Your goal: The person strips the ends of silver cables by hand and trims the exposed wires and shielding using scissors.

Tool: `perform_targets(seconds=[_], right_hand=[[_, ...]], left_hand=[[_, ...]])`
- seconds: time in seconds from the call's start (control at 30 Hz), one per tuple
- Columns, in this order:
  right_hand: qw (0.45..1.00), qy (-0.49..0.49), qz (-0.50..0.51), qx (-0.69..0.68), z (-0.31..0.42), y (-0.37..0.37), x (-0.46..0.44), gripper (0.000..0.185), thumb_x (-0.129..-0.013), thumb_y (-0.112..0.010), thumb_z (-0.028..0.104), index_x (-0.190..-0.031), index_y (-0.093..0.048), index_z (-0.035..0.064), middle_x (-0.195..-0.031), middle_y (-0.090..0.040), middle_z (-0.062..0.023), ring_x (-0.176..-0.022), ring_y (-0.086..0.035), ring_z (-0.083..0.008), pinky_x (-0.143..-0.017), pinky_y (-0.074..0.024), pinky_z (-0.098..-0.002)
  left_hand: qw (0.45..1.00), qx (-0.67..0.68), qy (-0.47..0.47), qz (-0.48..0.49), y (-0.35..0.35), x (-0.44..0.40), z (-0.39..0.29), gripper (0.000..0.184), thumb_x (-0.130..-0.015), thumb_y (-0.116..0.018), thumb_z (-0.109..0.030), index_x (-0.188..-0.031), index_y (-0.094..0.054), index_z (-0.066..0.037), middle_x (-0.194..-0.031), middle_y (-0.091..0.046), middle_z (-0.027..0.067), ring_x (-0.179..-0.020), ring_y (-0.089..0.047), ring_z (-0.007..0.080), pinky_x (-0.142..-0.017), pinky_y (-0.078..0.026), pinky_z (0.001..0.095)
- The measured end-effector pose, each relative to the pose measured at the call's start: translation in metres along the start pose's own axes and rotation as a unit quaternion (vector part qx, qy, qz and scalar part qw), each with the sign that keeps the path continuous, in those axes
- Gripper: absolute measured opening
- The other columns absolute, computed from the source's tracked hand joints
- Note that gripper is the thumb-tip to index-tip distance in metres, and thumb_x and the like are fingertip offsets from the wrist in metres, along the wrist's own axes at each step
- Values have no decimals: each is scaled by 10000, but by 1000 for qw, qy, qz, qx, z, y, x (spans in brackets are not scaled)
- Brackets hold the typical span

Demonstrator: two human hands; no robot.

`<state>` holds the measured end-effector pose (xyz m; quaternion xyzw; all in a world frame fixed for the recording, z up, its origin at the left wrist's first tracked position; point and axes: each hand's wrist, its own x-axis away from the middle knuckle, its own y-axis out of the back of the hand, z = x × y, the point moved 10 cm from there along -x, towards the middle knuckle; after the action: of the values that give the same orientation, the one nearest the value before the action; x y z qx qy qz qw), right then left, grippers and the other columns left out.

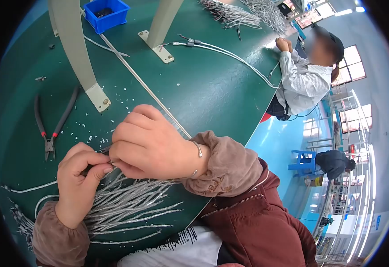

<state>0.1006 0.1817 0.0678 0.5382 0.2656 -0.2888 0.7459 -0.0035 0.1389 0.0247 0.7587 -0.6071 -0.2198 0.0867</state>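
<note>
My left hand (81, 178) is closed, thumb and forefinger pinched together, with a small dark piece partly showing inside the fingers. Against those fingertips, my right hand (145, 144) is closed too, its fingers curled down. What the two hands pinch between them is mostly hidden. Just below them spreads a bundle of silver braided cables (132, 204), passing under my left wrist. Pliers with dark grey handles (63, 118) lie spread apart on the green table (203, 107), left of my hands.
A blue bin (106, 15) with dark small parts stands at the far left. Beige metal legs (76, 49) rise from the table. A long thin strip (143, 82) crosses it. Two cables (230, 53) and cable piles (236, 15) lie farther off. A co-worker (308, 75) sits at the far edge.
</note>
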Motion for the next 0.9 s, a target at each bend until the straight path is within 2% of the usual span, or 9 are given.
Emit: perform_targets(seconds=[0.2, 0.3, 0.4, 0.47, 0.53, 0.63, 0.73, 0.8, 0.9], right_hand=[[999, -27, 23, -10, -5, -4, 1, 171, -650, -692, 126, -734, -544, 132, -756, -453, -14, -726, -484, -197, -756, -371, -359], [996, -48, 60, -43, -10, -6, 2, 239, -620, -696, 67, -819, -573, 116, -837, -528, -19, -781, -526, -220, -773, -392, -361], [993, -74, 42, -87, -22, -8, 3, 173, -659, -676, 98, -797, -578, 135, -807, -527, -30, -804, -535, -231, -758, -379, -369], [982, -101, 73, -140, -29, -14, 6, 182, -669, -666, 60, -829, -595, 110, -824, -558, -48, -824, -549, -261, -754, -395, -377], [967, -148, 81, -190, -38, -17, 9, 181, -687, -661, 17, -843, -597, 83, -807, -558, -61, -789, -549, -264, -715, -420, -362], [949, -197, 109, -222, -38, -21, 7, 196, -694, -675, -8, -863, -595, 50, -843, -559, -81, -775, -554, -254, -656, -437, -333], [975, -160, 69, -139, -34, -10, 1, 211, -683, -694, 6, -867, -601, 53, -859, -558, -85, -779, -552, -263, -678, -439, -350], [994, -95, 37, -32, -18, 1, -4, 270, -613, -727, 28, -848, -614, 96, -841, -552, -42, -747, -542, -232, -696, -413, -352], [995, -4, 4, 101, 5, 7, -6, 311, -534, -737, 45, -807, -620, 138, -821, -547, 10, -710, -525, -191, -697, -375, -334]], left_hand=[[1000, -18, -3, 10, -1, 0, -4, 125, -741, -700, -5, -848, -636, 7, -747, -558, 65, -672, -517, 164, -587, -397, 266], [999, 30, 39, 15, -2, 0, 6, 136, -748, -683, 11, -875, -635, 14, -758, -561, 65, -685, -524, 157, -608, -411, 266], [995, 79, 53, 27, -7, -3, 12, 137, -771, -667, 16, -905, -639, 19, -792, -575, 71, -698, -530, 145, -629, -423, 259], [994, 100, 44, 31, -10, -3, 14, 134, -795, -666, -3, -926, -648, 19, -829, -590, 80, -722, -545, 145, -647, -433, 257], [983, 155, 62, 72, -18, -3, 20, 155, -827, -633, 48, -982, -626, 48, -907, -552, 61, -826, -526, 101, -711, -421, 230], [961, 243, 123, 58, -15, 5, 29, 112, -860, -615, 39, -971, -629, 44, -916, -550, 41, -793, -524, 70, -670, -422, 200], [937, 310, 159, 36, -15, 5, 35, 107, -867, -615, 27, -972, -628, 47, -908, -547, 32, -761, -527, 62, -650, -428, 197], [946, 285, 156, 24, -12, 5, 34, 104, -869, -617, 20, -968, -633, 50, -899, -546, 29, -756, -535, 60, -651, -440, 200], [959, 253, 126, 3, -8, 4, 33, 102, -860, -631, 18, -957, -645, 44, -896, -552, 34, -756, -537, 67, -652, -440, 208]])
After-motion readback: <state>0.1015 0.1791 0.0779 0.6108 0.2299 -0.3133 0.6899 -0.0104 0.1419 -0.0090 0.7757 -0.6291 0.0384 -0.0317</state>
